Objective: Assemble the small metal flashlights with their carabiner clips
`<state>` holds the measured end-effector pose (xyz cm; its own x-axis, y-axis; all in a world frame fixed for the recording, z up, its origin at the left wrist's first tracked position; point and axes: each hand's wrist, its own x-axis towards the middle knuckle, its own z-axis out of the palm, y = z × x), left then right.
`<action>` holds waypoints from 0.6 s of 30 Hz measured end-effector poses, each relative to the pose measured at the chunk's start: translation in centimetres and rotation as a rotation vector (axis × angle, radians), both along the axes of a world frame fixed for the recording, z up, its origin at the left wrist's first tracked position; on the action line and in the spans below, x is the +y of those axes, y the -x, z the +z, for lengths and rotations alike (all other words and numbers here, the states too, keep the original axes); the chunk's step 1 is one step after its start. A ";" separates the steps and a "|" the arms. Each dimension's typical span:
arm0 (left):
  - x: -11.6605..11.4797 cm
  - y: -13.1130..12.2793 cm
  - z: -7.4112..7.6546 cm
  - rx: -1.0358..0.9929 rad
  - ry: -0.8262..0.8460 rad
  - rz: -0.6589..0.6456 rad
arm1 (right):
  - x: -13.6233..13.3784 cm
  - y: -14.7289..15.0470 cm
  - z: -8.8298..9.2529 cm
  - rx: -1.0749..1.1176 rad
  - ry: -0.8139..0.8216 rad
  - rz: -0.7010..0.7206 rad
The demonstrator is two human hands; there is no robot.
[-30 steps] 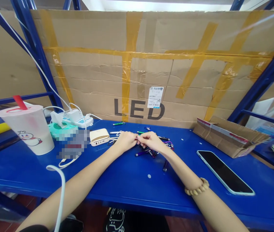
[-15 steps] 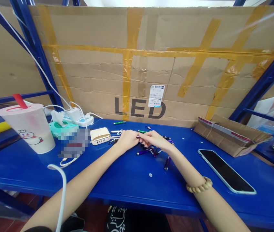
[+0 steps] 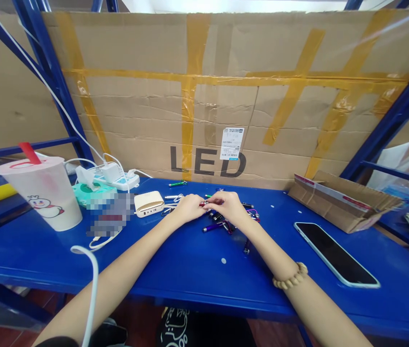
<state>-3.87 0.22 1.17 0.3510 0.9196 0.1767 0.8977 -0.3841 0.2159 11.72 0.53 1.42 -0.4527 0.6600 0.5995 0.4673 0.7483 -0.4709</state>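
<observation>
Fingertips of the right hand (image 3: 228,205) are pinching a small red piece (image 3: 203,204) beside the left hand (image 3: 189,208), whose hidden fingers are leaving its grip unclear, while a loosening pinch could be sending it among pen-shaped tubes (image 3: 212,227) littering the blue table (image 3: 175,270).

Both forearms (image 3: 132,262) stretched forward, left hand (image 3: 189,208) curled, right hand (image 3: 229,206) (knuckles raised) pinching just beside it

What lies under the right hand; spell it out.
A purple tube and small dark pieces show along the near side of the right hand. Whatever lies directly beneath the palm is covered, so its contents cannot be told.
</observation>
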 end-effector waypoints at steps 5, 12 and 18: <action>-0.3 0.0 0.0 0.051 -0.017 0.022 | -0.4 0.8 -0.3 0.078 0.164 -0.053; -0.5 0.1 -0.2 0.160 -0.089 0.034 | -1.3 1.3 0.8 0.293 0.865 -0.061; -0.8 -0.3 -0.5 0.189 -0.133 0.000 | -0.9 0.7 0.8 0.328 1.076 -0.089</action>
